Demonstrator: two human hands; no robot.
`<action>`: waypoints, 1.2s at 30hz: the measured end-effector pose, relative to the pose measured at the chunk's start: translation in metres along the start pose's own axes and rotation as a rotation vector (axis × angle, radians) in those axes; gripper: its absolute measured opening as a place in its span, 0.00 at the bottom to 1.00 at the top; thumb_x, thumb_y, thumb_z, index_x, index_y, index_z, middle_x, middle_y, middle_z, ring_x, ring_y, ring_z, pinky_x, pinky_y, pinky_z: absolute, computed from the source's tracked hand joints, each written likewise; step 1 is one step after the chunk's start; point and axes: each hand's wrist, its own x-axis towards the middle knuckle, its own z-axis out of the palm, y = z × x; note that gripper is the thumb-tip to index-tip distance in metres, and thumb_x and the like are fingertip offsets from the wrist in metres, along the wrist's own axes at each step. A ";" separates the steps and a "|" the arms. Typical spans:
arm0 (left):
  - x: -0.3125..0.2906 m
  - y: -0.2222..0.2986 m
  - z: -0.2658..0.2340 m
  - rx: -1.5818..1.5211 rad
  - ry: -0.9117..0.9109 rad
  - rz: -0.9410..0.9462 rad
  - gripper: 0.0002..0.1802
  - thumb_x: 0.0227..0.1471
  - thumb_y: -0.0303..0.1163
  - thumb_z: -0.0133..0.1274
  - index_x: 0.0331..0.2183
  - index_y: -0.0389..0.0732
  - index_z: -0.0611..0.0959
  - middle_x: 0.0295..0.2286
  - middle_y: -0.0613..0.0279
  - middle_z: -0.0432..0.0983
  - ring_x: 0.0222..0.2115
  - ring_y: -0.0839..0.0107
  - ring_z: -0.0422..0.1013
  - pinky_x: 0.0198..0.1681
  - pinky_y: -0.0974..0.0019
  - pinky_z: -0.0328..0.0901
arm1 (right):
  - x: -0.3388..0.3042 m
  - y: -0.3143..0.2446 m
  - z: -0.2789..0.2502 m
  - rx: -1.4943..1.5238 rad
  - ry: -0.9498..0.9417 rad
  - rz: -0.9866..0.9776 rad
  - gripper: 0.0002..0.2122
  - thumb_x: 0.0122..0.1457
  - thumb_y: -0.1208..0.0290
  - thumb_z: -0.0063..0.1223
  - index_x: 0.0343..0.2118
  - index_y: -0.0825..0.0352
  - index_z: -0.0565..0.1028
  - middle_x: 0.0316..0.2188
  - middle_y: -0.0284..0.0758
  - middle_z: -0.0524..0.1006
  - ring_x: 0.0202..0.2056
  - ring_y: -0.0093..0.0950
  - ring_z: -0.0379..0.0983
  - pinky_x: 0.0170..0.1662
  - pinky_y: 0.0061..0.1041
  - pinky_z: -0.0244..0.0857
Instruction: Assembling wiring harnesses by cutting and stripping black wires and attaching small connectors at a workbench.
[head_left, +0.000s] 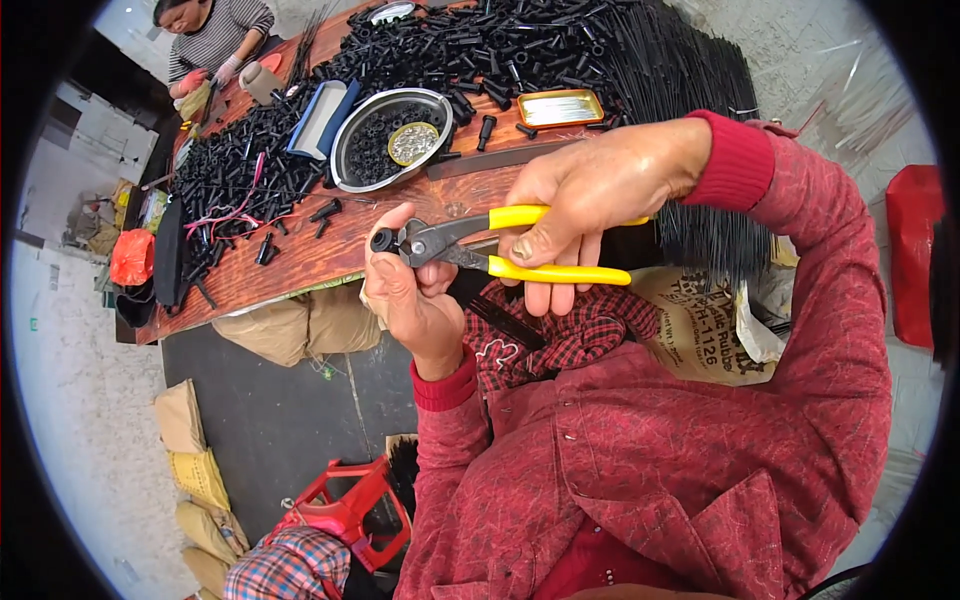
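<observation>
My right hand (600,185) grips a pair of end-cutting pliers (560,273) by the yellow handles, which stand somewhat apart. Its dark metal jaws reach left to the small black tubular piece (383,240) pinched between the fingers of my left hand (405,305). The jaws are right against that piece; whether they bite on it cannot be seen. Both hands are in the air just in front of the table's near edge. A dark, thin bundle of strands (505,322) shows below the pliers, over my lap.
On the reddish wooden table (285,285) lie heaps of black tubular parts (450,50), a metal bowl (338,150) holding a round tin of pins (412,145), a rectangular tin (560,108) and a blue tray (322,118). Long black rods (690,90) spread at right. Another person (220,40) sits at far left.
</observation>
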 end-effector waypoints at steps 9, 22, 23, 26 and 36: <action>-0.003 0.004 0.000 0.009 0.006 0.003 0.29 0.61 0.48 0.45 0.48 0.28 0.71 0.24 0.68 0.67 0.18 0.87 0.56 0.18 0.84 0.50 | -0.005 -0.018 -0.001 -0.016 -0.044 0.082 0.19 0.65 0.60 0.45 0.47 0.74 0.68 0.38 0.50 0.78 0.35 0.35 0.80 0.39 0.28 0.75; -0.007 0.003 0.004 0.134 -0.011 0.062 0.30 0.61 0.48 0.43 0.51 0.30 0.67 0.17 0.75 0.57 0.15 0.87 0.51 0.17 0.83 0.46 | -0.010 -0.025 0.002 -0.078 -0.028 0.150 0.18 0.66 0.59 0.41 0.43 0.73 0.70 0.31 0.45 0.79 0.28 0.31 0.80 0.30 0.25 0.76; -0.007 0.003 0.004 0.119 0.001 0.062 0.30 0.61 0.49 0.43 0.51 0.30 0.68 0.17 0.75 0.57 0.15 0.88 0.52 0.17 0.83 0.46 | -0.009 -0.020 0.002 -0.058 -0.017 0.124 0.18 0.66 0.59 0.41 0.42 0.72 0.70 0.29 0.43 0.79 0.26 0.29 0.79 0.30 0.24 0.75; -0.006 0.003 0.000 0.055 0.022 0.055 0.30 0.61 0.49 0.44 0.49 0.29 0.70 0.21 0.72 0.62 0.17 0.88 0.54 0.17 0.83 0.47 | -0.001 -0.009 0.006 -0.021 0.018 0.071 0.17 0.66 0.58 0.41 0.40 0.71 0.70 0.26 0.39 0.78 0.24 0.25 0.77 0.28 0.22 0.73; -0.005 0.005 -0.009 -0.040 0.041 0.041 0.28 0.61 0.48 0.45 0.45 0.29 0.73 0.25 0.68 0.67 0.18 0.88 0.56 0.18 0.84 0.49 | 0.029 0.028 0.006 0.035 -0.035 -0.161 0.18 0.65 0.54 0.42 0.39 0.68 0.69 0.26 0.36 0.76 0.22 0.22 0.75 0.26 0.19 0.71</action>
